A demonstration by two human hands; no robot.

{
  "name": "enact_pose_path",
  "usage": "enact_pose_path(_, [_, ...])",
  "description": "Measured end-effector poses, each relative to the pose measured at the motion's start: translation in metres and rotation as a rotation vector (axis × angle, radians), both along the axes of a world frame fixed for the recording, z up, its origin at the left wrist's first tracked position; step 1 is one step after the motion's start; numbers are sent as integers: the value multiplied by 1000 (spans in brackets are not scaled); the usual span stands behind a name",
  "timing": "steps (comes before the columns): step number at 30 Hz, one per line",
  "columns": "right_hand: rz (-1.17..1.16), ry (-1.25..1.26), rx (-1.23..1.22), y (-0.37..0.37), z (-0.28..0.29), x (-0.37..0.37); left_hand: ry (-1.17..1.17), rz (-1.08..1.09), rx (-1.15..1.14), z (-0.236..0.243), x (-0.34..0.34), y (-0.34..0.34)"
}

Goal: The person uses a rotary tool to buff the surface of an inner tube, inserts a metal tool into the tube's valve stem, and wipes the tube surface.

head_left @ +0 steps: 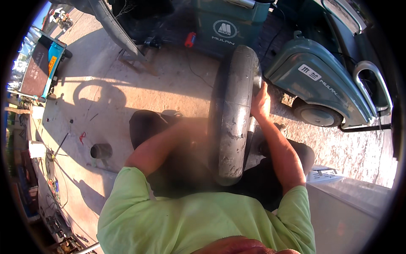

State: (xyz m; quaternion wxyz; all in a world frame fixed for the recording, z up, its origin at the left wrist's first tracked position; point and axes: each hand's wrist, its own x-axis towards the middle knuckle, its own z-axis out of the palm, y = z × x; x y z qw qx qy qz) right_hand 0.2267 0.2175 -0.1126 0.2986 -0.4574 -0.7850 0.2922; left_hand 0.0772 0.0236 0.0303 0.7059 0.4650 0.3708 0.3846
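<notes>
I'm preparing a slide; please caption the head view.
Right hand at the side of an upright black tyre, left hand out of sight, a dark green vehicle ahead to the right.

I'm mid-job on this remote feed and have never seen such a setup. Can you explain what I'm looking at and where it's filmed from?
There's no robot here: a person in a light green T-shirt works with two bare hands. The single picture comes from a wide fisheye camera on their head, looking down, so straight edges bend near the rim. Picture left is the person's left.

A scuffed black tyre stands upright, tread facing the camera, between their legs. The right hand is against its right side. The left forearm reaches toward its left side, but the left hand can't be made out.

On the ground to the left lies a dark cylinder and a small red item. At upper right is a grey-green vehicle.
</notes>
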Motion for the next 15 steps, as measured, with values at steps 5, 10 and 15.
enact_pose_path(5, [-29, 25, -55, 0, 12, -5, -15, -34, -15, 1, 3, -2])
enact_pose_path(10, [-48, 262, -415, 24, -34, -2, -45, -80, -30, -1, 7, -1])
enact_pose_path(15, [29, 85, -252, 7, 4, -5, -59, -113, -39, -4, 10, -4])
